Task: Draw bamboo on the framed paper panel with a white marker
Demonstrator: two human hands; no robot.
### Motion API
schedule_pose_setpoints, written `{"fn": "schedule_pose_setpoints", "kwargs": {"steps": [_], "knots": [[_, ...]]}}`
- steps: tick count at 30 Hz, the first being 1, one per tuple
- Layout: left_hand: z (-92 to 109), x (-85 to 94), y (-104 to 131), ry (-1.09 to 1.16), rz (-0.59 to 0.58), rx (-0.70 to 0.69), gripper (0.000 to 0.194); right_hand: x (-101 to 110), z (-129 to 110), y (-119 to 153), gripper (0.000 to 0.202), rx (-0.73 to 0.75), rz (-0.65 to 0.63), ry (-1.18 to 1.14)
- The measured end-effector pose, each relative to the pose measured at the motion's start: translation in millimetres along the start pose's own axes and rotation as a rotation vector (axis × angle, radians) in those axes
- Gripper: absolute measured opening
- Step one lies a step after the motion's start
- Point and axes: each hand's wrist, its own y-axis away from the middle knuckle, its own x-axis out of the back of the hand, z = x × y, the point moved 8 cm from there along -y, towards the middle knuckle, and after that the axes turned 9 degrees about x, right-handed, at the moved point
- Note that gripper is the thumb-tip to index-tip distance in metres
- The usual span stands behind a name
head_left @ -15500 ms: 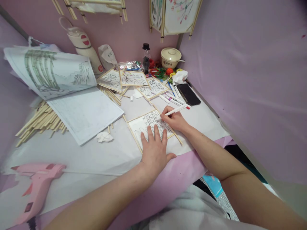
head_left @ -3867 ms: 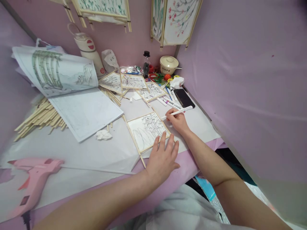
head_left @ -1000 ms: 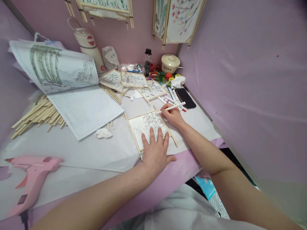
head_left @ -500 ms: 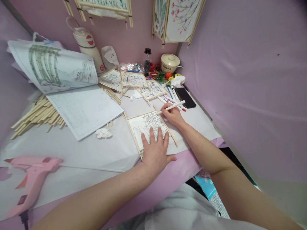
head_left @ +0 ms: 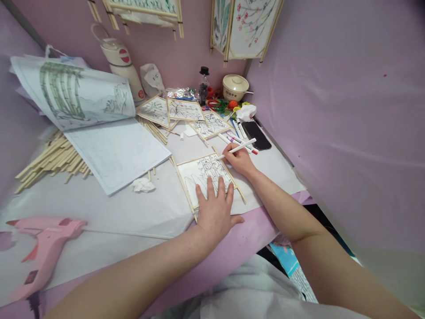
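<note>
A white panel (head_left: pixel 193 172) framed with thin wooden sticks lies on the table in front of me, with dark bamboo-like lines drawn on it. My left hand (head_left: pixel 215 207) rests flat on its lower part, fingers spread and holding nothing. In my right hand (head_left: pixel 237 158), a white pen (head_left: pixel 245 145) is pinched, its tip at the panel's upper right part, near the frame stick. Just behind are several framed drawings (head_left: pixel 186 110), overlapping one another.
An open sketchbook (head_left: pixel 122 150) lies left over a pile of wooden sticks (head_left: pixel 55 157). A pink glue gun (head_left: pixel 46 243) is at the front left, a crumpled tissue (head_left: pixel 143 184) nearer the middle. A phone (head_left: pixel 256 135) and pens lie right; a lidded bowl (head_left: pixel 235 87) stands behind.
The pen in my right hand has shifted very slightly, its tip a little lower on the panel. My left hand has not moved.
</note>
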Motion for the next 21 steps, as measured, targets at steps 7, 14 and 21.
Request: {"fn": "schedule_pose_setpoints", "kwargs": {"steps": [7,14,21], "knots": [[-0.1,1.8,0.7,0.005,0.014,-0.002,0.100,1.9,-0.2,-0.6,0.008,0.023,0.017,-0.018],[13.1,11.7,15.8,-0.053,0.104,-0.083,0.087,11.3,-6.3,-1.9,0.009,0.111,0.104,0.022],[61.8,23.8,68.9,-0.011,0.390,-0.581,0.037,14.5,-11.3,-2.0,0.009,0.182,0.135,0.109]]}}
